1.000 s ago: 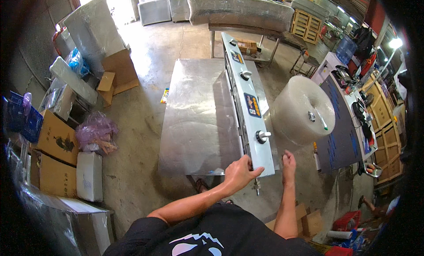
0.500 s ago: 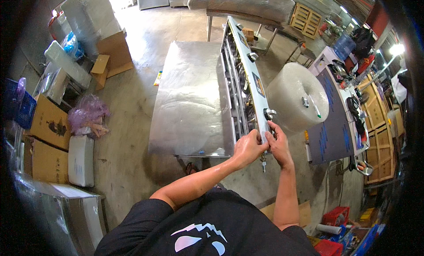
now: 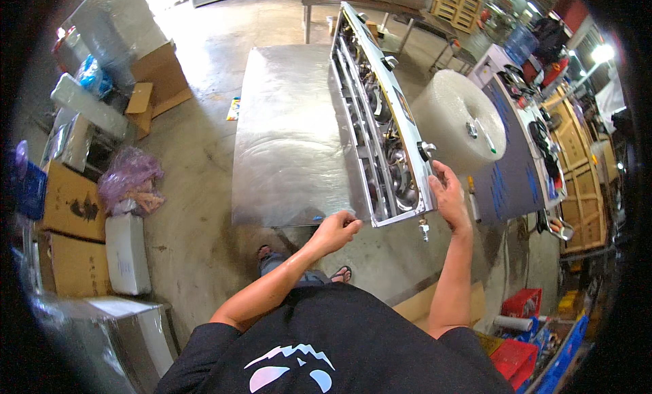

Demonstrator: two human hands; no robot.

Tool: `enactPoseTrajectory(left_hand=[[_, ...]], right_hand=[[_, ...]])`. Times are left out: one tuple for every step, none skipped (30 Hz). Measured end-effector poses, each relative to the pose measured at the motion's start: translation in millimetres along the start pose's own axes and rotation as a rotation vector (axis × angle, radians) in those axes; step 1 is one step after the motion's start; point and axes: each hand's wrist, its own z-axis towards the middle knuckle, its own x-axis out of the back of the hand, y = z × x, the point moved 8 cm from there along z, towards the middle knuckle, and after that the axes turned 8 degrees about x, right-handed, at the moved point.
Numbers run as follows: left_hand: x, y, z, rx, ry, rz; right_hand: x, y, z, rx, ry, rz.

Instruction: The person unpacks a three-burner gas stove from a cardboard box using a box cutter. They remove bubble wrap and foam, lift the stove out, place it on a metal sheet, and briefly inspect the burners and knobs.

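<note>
A long steel gas stove [image 3: 380, 122] stands at the right side of a flat steel-topped table [image 3: 288, 136]. Its front panel, with several black-and-silver knobs [image 3: 426, 150], faces right, while burners and pipes show through its open side. My right hand [image 3: 449, 197] grips the panel's near end, thumb and fingers about its edge. A brass gas fitting [image 3: 424, 229] hangs below that end. My left hand [image 3: 334, 232] is closed in a pinch at the table's near edge, just left of the stove's near corner; what its fingertips hold, if anything, is hidden.
A bubble wrap roll [image 3: 445, 115] stands right of the stove, bearing a marker [image 3: 486, 137]. Beyond it is a cluttered workbench [image 3: 553, 166]. Cardboard boxes [image 3: 76, 204] and purple plastic wrap [image 3: 129, 176] lie at left. Red crates [image 3: 513, 360] sit at lower right.
My left hand has left the panel's near end and moved left to the table's edge. The stove's near end now sits farther right, its open side showing more; my right hand stays at the panel.
</note>
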Motion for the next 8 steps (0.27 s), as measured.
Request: enactPoseTrajectory(left_hand=[[9,-13,0,0.039,-0.028,0.03],[19,-27,-1,0.075,-0.06,0.063],[29,-36,0,0.08,-0.092,0.087],[40,-45,1,0.092,-0.106,0.043],[53,-50,-1,0.05,-0.118,0.075],[69,-58,-6,0.043,-0.132,0.123],[88,-64,-11,0.033,-0.143,0.169],[111,-74,-18,0.071,-0.143,0.198]], right_hand=[[2,-5,-4,0.008,0.01,-0.071],[6,-8,-9,-0.002,0.03,-0.13],[9,-11,-15,-0.016,0.056,-0.17],[11,-13,-20,-0.034,0.066,-0.192],[14,-10,-25,-0.101,0.108,-0.265],[14,-10,-30,-0.149,0.146,-0.316],[13,-11,-34,-0.175,0.18,-0.339],[11,-9,-40,-0.25,0.237,-0.367]])
